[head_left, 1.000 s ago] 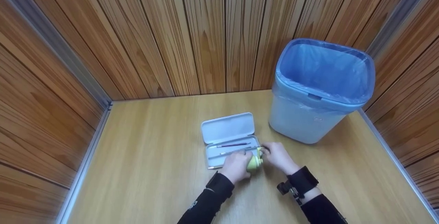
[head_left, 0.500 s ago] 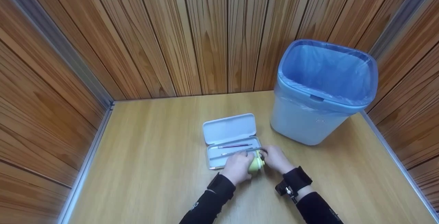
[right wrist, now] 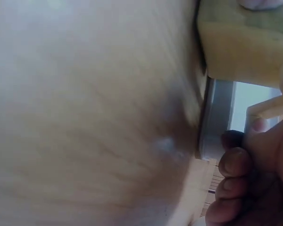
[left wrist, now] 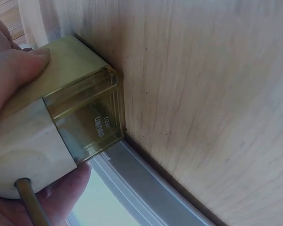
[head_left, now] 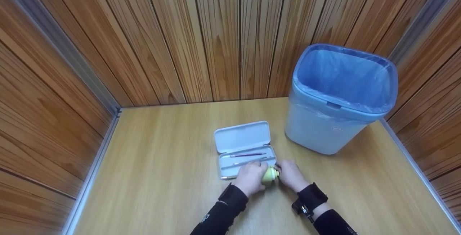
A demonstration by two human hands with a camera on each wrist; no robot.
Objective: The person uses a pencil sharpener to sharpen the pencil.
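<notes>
My left hand [head_left: 250,177] grips a yellow-green crank pencil sharpener [head_left: 269,176] on the table, at the near right corner of an open pencil case [head_left: 226,160]. In the left wrist view the sharpener's clear shavings drawer [left wrist: 92,125] faces the camera, and a pencil [left wrist: 30,202] sticks out of the hole in its front. On the far side, my right hand [head_left: 290,174] holds the crank; its pale crank arm [right wrist: 269,108] shows in the right wrist view, the fingers curled at its end. A purple pencil [head_left: 248,154] and another thin pencil [head_left: 248,161] lie in the case.
A bin [head_left: 317,134] lined with a blue bag stands at the back right. Wooden panel walls [head_left: 201,40] enclose the table [head_left: 155,163] at the back and both sides.
The right hand has turned the crank from its raised position down toward the table. The left hand keeps holding the sharpener in place. The view has shifted slightly.
</notes>
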